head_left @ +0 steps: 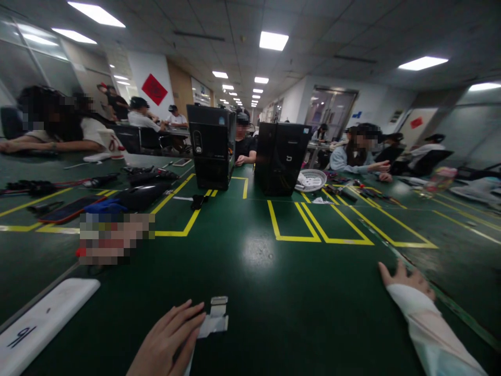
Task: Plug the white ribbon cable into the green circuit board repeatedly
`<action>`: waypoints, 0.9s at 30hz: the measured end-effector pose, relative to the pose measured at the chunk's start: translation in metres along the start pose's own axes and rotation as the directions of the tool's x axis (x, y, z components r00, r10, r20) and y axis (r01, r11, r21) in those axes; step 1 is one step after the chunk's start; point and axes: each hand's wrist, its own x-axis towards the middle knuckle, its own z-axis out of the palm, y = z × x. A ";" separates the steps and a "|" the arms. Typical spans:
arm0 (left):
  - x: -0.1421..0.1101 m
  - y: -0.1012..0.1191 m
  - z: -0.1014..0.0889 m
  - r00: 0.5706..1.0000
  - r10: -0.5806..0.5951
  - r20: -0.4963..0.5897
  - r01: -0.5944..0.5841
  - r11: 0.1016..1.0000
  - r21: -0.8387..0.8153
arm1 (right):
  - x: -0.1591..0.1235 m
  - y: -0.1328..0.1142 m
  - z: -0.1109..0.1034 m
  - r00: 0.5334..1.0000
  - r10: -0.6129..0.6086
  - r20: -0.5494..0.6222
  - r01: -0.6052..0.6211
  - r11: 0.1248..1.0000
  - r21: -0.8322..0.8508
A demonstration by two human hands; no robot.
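At the bottom centre-left, my left hand (168, 339) lies with its fingers stretched out over a white, flat ribbon-like cable (212, 326). One end, with a wider connector-like tip, sticks out past the fingertips; part of the strip is hidden beneath the hand. On the right, my right hand (407, 277) rests palm down on the green table (282, 292) with fingers spread and nothing in it. A pale sleeve covers that wrist.
Two black computer towers (213, 149) (282, 159) stand mid-table. A white power-strip-like bar (47, 321) lies at left, near a blurred-out patch, a dark pouch (143, 196) and cables. A white basket (312, 180) and several small tools sit right. Other people sit around.
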 end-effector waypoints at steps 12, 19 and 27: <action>0.000 0.001 0.000 1.000 -0.001 -0.025 0.000 1.000 -0.030 | -0.003 0.021 -0.004 0.992 -0.100 0.076 0.105 0.992 -0.066; 0.000 -0.001 0.002 0.999 0.005 -0.048 -0.007 0.999 -0.043 | -0.024 0.050 -0.016 0.926 -0.333 0.180 0.336 0.942 0.013; -0.001 0.000 0.001 0.998 0.021 -0.059 -0.022 1.000 -0.018 | -0.039 0.080 -0.036 0.985 -0.170 0.018 0.171 0.984 -0.053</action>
